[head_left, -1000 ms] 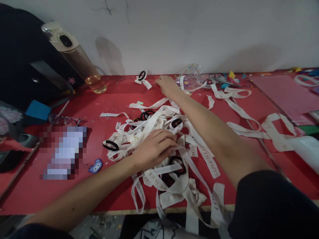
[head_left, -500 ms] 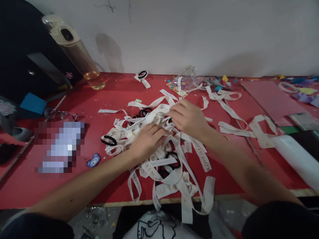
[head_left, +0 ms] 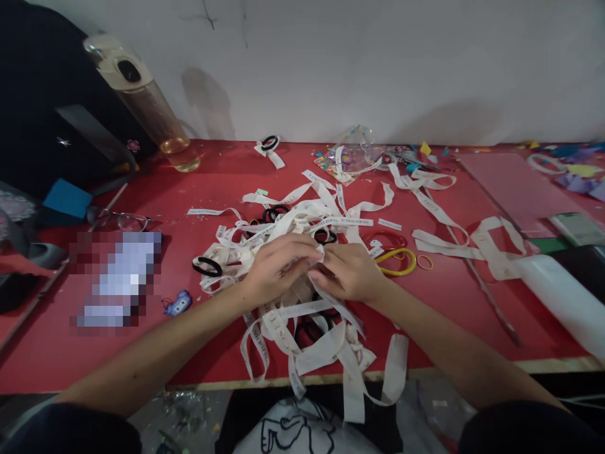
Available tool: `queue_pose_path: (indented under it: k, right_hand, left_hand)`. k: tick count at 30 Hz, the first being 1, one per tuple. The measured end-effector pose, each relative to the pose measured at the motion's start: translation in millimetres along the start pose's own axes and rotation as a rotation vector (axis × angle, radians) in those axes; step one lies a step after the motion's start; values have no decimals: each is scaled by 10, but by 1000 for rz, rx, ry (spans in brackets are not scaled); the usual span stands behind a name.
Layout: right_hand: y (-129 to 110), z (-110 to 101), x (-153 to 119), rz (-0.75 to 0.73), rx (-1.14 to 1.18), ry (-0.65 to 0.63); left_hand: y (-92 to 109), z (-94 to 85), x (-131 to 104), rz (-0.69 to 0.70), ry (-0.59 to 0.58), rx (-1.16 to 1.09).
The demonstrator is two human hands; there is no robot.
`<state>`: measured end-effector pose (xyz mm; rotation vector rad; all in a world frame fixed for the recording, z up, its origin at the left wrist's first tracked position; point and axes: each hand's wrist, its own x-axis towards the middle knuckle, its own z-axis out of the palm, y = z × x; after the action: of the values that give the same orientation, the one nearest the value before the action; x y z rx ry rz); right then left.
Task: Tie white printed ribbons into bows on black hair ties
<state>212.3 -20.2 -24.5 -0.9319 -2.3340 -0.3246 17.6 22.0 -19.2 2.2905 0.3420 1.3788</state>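
A tangled heap of white printed ribbon [head_left: 321, 353] lies in the middle of the red table, with black hair ties [head_left: 207, 267] among it. Above the heap my left hand [head_left: 276, 268] and my right hand [head_left: 352, 271] meet. The fingers of both are closed on a piece of white ribbon [head_left: 320, 253], a small end of which shows between them. The fingertips partly hide each other. Just right of my right hand lie a yellow loop [head_left: 401, 261], a red loop [head_left: 392, 238] and a thin yellow ring [head_left: 425, 261].
At the left stand a clear bottle [head_left: 151, 107], glasses [head_left: 127, 221], a blurred-out flat item [head_left: 123, 277] and a small purple charm [head_left: 178, 304]. A hair tie with ribbon [head_left: 270, 146] lies at the back. Rightward are a pink sheet [head_left: 515, 189], a thin stick [head_left: 491, 302] and a white roll [head_left: 558, 296].
My right hand has come down and toward me to meet my left hand, uncovering ribbon behind it. My left hand has turned, its fingers now at the ribbon. The yellow and red loops now show.
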Motion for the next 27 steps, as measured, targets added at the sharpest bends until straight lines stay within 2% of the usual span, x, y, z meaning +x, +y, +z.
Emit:
queue_pose_path:
  k: [4,8,13,15,18,20,22,24,27]
  right_hand:
    - [23,26,-43,80,103,36]
    - [46,4,-100,199,277,20]
    - [32,-16,-126,242,258,-10]
    - [26,-38,-106,347,276,45]
    - [16,-95,-62,581,309,176]
    - [14,-124,-37,701,324,282]
    - [21,-129,-30,775,343,384]
    - [36,-114,-46,793,384,414]
    - [59,-85,-100,699,468,283]
  left_hand:
    - [14,-13,-3,123,-84,-66]
    - [13,3,-10,64,-93,-77]
    - [23,32,-16,9,-72,-65]
    - [30,39,-23,-28,-40,-52]
    - [31,41,-39,-122,-2,-29]
    - [26,33,-45,-148,-42,-35]
    - [26,18,-39,-94,-119,-67]
    - [39,-6,-21,-7,-181,-100]
    - [97,-59,28,35,-186,-99]
